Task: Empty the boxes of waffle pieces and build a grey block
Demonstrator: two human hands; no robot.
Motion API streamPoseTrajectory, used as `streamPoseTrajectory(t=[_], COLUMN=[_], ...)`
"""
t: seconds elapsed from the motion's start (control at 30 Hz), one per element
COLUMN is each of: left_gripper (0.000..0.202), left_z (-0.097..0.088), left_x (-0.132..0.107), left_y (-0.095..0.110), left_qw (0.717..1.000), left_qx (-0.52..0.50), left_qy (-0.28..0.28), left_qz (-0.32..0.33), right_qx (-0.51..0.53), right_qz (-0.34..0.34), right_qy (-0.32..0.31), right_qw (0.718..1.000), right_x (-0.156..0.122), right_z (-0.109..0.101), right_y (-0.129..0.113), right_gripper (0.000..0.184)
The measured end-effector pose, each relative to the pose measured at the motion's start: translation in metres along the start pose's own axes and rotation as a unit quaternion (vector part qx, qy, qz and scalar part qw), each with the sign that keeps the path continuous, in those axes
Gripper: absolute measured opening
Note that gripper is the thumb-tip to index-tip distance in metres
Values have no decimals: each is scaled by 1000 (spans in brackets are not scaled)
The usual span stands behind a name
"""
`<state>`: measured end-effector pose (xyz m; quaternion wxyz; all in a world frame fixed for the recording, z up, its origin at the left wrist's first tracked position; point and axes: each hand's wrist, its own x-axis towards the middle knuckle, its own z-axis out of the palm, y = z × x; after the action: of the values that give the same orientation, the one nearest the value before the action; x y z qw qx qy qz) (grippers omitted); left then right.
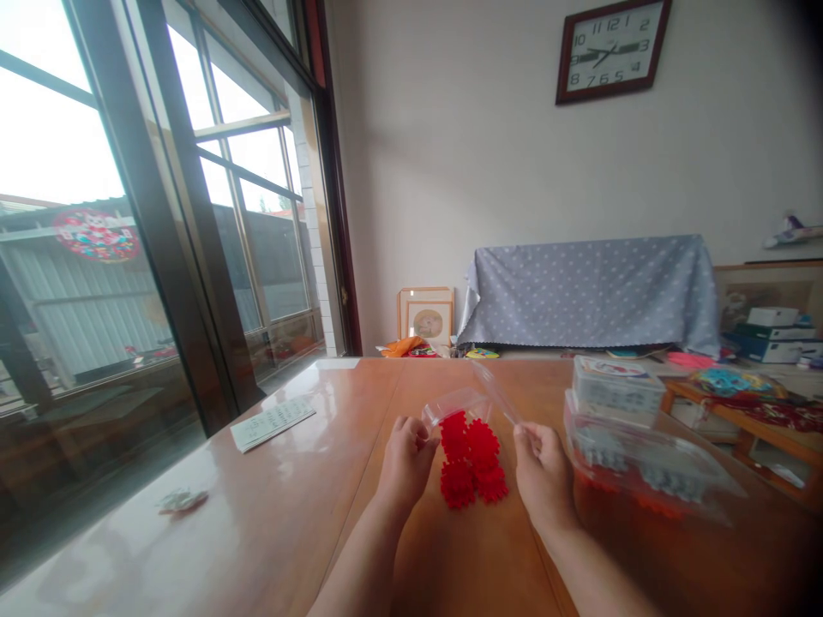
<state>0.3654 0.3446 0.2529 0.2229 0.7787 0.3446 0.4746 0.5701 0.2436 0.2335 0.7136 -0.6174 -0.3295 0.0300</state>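
Observation:
Both of my hands hold a small clear plastic bag (464,399) just above the brown wooden table (309,497). My left hand (406,458) pinches the bag's left edge, fingers closed. My right hand (543,467) pinches its right edge near the opening, fingers closed too. Several red toothed plastic pieces (472,458) lie clustered between my hands, partly inside the bag's lower end.
A larger clear bag of grey and red pieces (649,467) lies at the right, with a white box (617,383) behind it. A printed paper slip (273,422) and a small crumpled scrap (182,500) lie at the left. A window runs along the left side.

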Motion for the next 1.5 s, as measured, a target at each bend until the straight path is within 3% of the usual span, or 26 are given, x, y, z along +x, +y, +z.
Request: streamPoseTrajectory(t=[0.43,0.53,0.67,0.97,1.1,1.23,1.5], left_gripper=[14,17,25,35,36,32,26], left_z=[-6,-8,-9,-18,-23,-26,-33], left_x=[5,7,9,10,12,14,18], left_y=[-8,-11,-20,-41,-48,-51,-57], left_qw=[996,988,965,889,853,822,782], left_qx=[-50,-103,-164,-280,-312,-332,-364], left_qy=[78,96,105,157,202,241,293], left_qz=[-8,-69,-177,-326,-367,-395,-413], right_qx=[21,26,26,23,10,72,185], right_qz=[10,16,19,28,29,75,165], right_qy=[12,8,-3,-42,-47,-71,-114], right_qw=[1000,1000,999,998,998,992,962], right_x=[-2,-2,-3,-4,-4,-5,-17], right_z=[0,0,0,2,2,3,19], right_y=[-5,-6,-6,4,9,10,-19], right_gripper=[46,46,47,48,50,52,42])
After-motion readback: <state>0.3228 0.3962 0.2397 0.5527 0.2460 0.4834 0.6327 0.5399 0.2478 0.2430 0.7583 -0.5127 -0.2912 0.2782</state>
